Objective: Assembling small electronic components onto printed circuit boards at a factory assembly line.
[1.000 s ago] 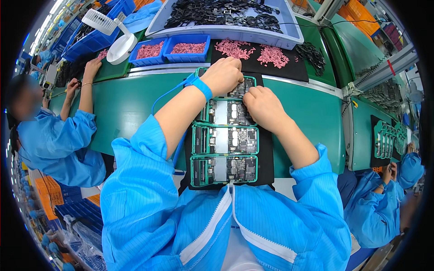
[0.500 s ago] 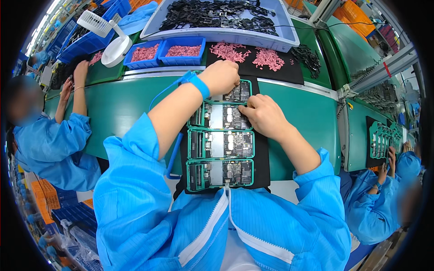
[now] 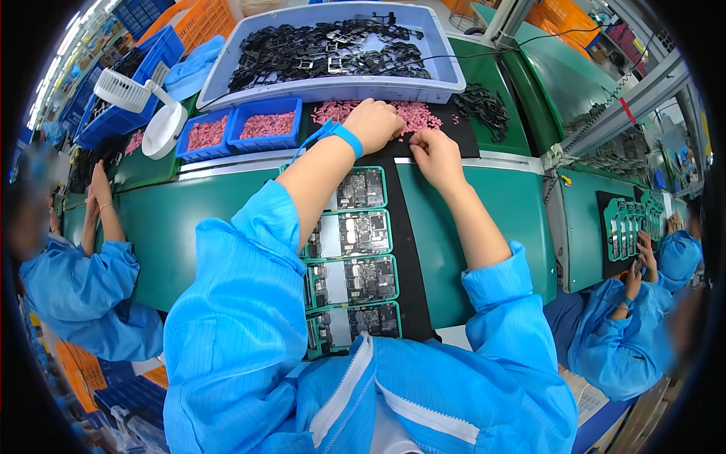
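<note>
My left hand (image 3: 373,126), with a blue strap (image 3: 345,138) on its wrist, reaches over loose small pink pieces (image 3: 417,116). Its fingers are curled down, and whatever they pinch is hidden. Just to the right, my right hand (image 3: 436,157) is held at the near edge of the pink pieces, thumb and fingers pressed together; anything between them is too small to make out. Below my hands, a column of several circuit boards (image 3: 366,232) in green frames lies on a black mat (image 3: 412,295). My left forearm covers part of the upper boards.
Behind the pink pieces stands a large pale bin (image 3: 333,88) of black plastic parts. Two blue trays (image 3: 265,125) of pink pieces sit left, near a white fan (image 3: 164,130). Black parts (image 3: 482,111) lie right. Co-workers sit at both sides; a thin cable (image 3: 484,53) crosses the bin.
Both hands have left the boards and moved up to the pink pieces. The view has shifted, so the boards appear lower and slightly further left.
</note>
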A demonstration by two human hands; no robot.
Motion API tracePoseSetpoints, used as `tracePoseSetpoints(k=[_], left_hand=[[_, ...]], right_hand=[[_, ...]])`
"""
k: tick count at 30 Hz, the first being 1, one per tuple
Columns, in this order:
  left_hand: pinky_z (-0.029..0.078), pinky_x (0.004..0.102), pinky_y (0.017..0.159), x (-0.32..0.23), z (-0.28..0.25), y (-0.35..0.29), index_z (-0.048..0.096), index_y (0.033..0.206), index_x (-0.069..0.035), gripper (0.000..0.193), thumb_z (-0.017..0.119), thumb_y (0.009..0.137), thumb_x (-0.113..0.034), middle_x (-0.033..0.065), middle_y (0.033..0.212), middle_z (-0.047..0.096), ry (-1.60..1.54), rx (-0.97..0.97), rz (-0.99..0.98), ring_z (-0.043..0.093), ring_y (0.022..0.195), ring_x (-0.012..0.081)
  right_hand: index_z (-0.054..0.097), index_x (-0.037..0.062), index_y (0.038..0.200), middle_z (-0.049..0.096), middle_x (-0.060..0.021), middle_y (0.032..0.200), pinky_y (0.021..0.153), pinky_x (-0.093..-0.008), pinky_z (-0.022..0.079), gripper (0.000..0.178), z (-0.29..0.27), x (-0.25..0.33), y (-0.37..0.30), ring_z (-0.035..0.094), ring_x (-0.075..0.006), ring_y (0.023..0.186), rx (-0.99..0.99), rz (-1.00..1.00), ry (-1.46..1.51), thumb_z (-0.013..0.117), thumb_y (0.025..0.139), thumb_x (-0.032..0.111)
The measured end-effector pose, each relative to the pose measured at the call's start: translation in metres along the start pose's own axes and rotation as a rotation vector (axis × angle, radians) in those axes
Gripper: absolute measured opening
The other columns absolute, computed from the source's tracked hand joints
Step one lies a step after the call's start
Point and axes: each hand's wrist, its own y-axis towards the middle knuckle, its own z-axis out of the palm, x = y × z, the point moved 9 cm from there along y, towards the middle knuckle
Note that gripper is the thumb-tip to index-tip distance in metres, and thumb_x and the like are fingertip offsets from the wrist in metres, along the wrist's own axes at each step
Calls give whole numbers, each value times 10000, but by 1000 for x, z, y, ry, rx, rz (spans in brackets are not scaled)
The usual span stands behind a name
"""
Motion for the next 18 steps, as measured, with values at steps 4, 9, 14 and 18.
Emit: tracePoseSetpoints(k=[4, 9, 14, 18], left_hand=[[456, 400, 774, -1, 2, 1, 682, 778, -150, 68, 615, 767, -162, 81, 888, 662, 16, 30, 26, 625, 912, 265], [487, 425, 760, 10, 17, -2, 689, 772, -99, 96, 615, 739, -150, 117, 883, 673, -17, 234, -75, 638, 888, 297], [499, 434, 773, 4, 7, -5, 662, 775, -67, 101, 601, 772, -148, 149, 845, 652, 10, 6, -73, 627, 851, 331], [498, 431, 777, 4, 8, -1, 665, 780, -68, 95, 604, 775, -140, 142, 838, 650, -24, 25, -98, 626, 858, 326]], right_hand=[[637, 41, 798, 633, -150, 814, 706, -445, 496, 82, 12, -2, 19, 618, -340, 798, 90, 55, -160, 665, 747, 98], [616, 16, 800, 626, -170, 860, 734, -452, 501, 69, 30, 6, 29, 614, -355, 842, 175, -21, -298, 610, 759, 71], [583, 7, 823, 606, -178, 875, 756, -445, 499, 69, 23, 16, 26, 605, -360, 869, 153, -173, -313, 570, 762, 36], [574, 13, 817, 604, -173, 866, 758, -437, 493, 53, 13, 7, 16, 601, -352, 861, 134, -134, -381, 571, 774, 42]])
